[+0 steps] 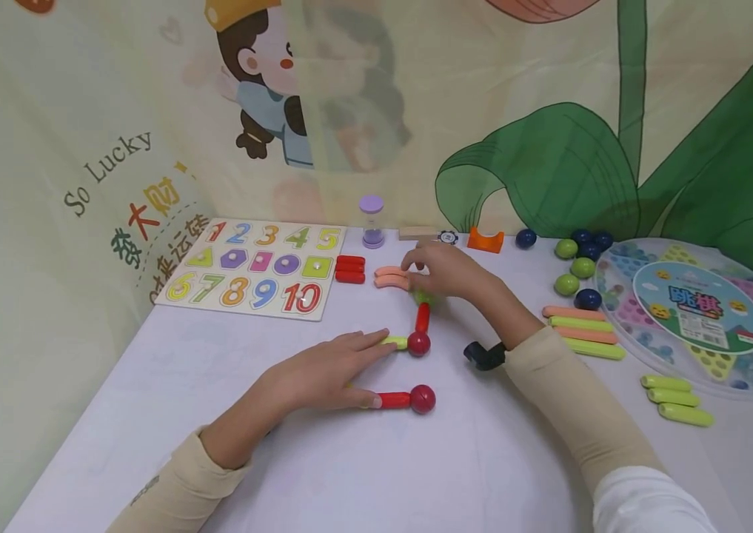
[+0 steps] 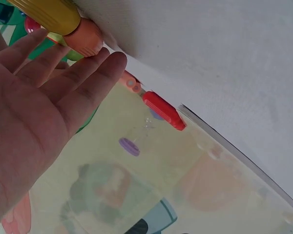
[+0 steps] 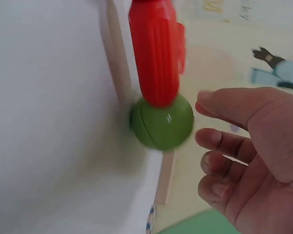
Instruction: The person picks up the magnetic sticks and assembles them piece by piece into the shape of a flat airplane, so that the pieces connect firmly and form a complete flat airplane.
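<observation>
In the head view, my left hand (image 1: 336,370) lies palm down, fingers stretched over magnetic rods. Its index finger touches a yellow-green rod (image 1: 395,342), joined to a red ball (image 1: 419,343). At the thumb is a red rod (image 1: 395,400) ending in another red ball (image 1: 423,398). The left wrist view shows a yellow rod (image 2: 51,14) and an orange piece (image 2: 85,39) beyond the fingertips. A red rod (image 1: 422,318) runs from the upper red ball to a green ball (image 3: 163,122). My right hand (image 1: 452,270), fingers loosely bent, is beside the green ball, apart from it in the right wrist view.
Peach curved rods (image 1: 392,272) and short red rods (image 1: 350,269) lie behind. A number board (image 1: 249,268) stands left of a purple sand timer (image 1: 372,222). At right are blue and green balls (image 1: 566,284), more rods (image 1: 588,348) and a round game box (image 1: 703,314).
</observation>
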Demonstrator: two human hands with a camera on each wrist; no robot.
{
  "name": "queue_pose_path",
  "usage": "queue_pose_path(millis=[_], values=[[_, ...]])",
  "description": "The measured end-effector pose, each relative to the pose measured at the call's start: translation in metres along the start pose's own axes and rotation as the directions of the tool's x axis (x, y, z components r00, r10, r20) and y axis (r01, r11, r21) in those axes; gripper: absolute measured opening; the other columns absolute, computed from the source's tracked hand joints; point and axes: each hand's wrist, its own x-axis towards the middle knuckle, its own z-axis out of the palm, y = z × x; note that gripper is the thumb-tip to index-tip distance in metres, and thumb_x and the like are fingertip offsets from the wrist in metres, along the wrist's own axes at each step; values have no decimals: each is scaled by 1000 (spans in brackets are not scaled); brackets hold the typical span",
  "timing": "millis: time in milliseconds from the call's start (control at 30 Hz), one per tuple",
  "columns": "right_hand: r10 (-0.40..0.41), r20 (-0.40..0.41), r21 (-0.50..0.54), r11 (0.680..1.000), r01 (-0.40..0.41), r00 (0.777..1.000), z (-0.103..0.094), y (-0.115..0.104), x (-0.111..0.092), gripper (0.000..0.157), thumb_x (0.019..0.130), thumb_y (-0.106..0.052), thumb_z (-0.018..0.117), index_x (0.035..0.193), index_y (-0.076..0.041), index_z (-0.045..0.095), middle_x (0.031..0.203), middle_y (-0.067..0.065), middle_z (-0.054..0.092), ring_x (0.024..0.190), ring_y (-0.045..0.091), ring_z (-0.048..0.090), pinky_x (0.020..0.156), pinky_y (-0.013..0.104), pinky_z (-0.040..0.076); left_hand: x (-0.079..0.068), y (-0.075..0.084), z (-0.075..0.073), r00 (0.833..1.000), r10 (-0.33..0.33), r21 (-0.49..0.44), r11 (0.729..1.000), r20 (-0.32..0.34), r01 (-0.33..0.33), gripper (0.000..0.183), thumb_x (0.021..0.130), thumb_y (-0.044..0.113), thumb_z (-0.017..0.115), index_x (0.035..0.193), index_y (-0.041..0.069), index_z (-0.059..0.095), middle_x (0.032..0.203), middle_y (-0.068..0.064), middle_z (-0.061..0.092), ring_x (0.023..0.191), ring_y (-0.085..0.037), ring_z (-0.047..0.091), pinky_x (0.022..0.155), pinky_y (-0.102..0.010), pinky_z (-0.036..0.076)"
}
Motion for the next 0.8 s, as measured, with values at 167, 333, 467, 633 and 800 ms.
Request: queue_pose_path(millis=[167, 333, 467, 633, 800], values=[[-40, 22, -168, 985, 43, 999, 14, -21, 23, 23, 81, -35, 67, 91, -15, 69, 79, 1, 50, 71, 16, 48, 59, 27, 42, -1, -1, 1, 1000, 14, -5, 1000, -8, -14, 77, 78, 52, 62, 143, 28, 27, 147, 5, 21, 132, -20, 23, 98, -40, 34], [-92, -13, -157, 984, 89, 996, 14, -28, 21, 24, 78, -38, 68, 83, -15, 63, 72, -1, 52, 70, 15, 48, 59, 27, 42, -1, -2, 2, 1000, 19, -1, 1000, -10, -19, 77, 78, 53, 61, 143, 28, 27, 147, 5, 21, 132, -19, 22, 98, -39, 33], [-52, -108, -62, 997, 46, 993, -8, -8, 7, 14, 79, -23, 70, 88, -16, 62, 75, -2, 57, 73, 17, 49, 64, 28, 45, 0, 0, 2, 1000, 12, -1, 1000, -3, -12, 78, 78, 54, 61, 143, 29, 26, 148, 6, 20, 132, -19, 22, 98, -40, 34], [46, -121, -100, 993, -58, 992, -26, 37, -12, 14, 78, -19, 72, 87, -11, 64, 77, 0, 58, 72, 19, 50, 64, 31, 44, 1, 1, 1, 1000, 2, 7, 1000, 4, -2, 79, 77, 54, 61, 143, 29, 25, 148, 6, 19, 132, -19, 21, 98, -40, 34], [92, -39, -111, 989, -96, 995, -17, 55, -17, 16, 77, -21, 72, 89, -12, 66, 77, 0, 58, 74, 19, 49, 65, 31, 44, 1, 0, 2, 1000, -12, 5, 1000, 9, 12, 80, 77, 54, 61, 143, 31, 24, 148, 7, 18, 132, -19, 21, 98, -40, 34]])
